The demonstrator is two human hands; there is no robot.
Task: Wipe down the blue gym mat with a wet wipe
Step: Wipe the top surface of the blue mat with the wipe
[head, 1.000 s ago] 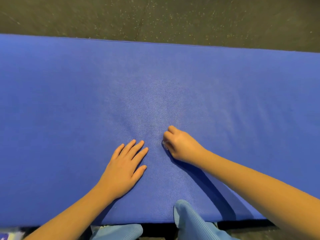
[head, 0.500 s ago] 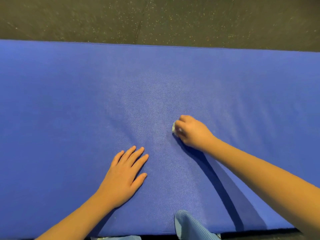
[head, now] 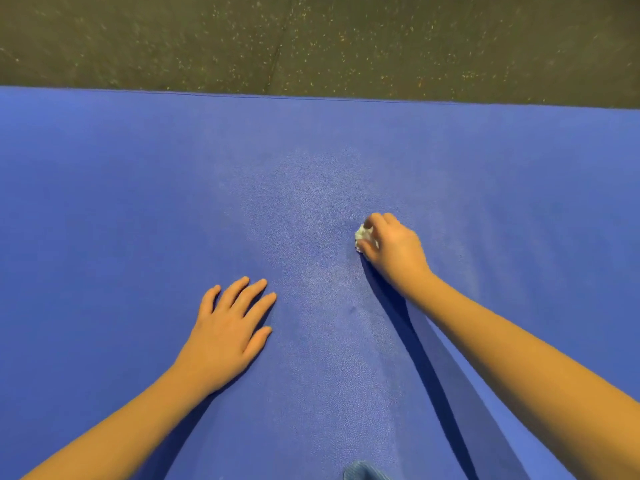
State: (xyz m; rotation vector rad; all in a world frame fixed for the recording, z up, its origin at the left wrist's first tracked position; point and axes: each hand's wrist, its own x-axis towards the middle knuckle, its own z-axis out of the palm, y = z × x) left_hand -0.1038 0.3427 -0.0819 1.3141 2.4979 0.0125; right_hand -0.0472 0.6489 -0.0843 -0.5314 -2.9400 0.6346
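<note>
Blue gym mat point(head: 138, 202) fills your view, far edge against the speckled floor point(head: 311, 39). Only the paler central band reads as wiped, I'd say. Both flanks and the far strip look untouched, so most is left. Your left hand point(head: 228, 327) lies flat on the mat, fingers spread. Your right hand point(head: 394, 251) pinches the balled wet wipe point(head: 363, 235) against the mat, right of centre.

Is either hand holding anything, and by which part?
The right hand holds a crumpled white wipe, fingers curled over its top. The left hand lies flat on the mat, holding nothing.
</note>
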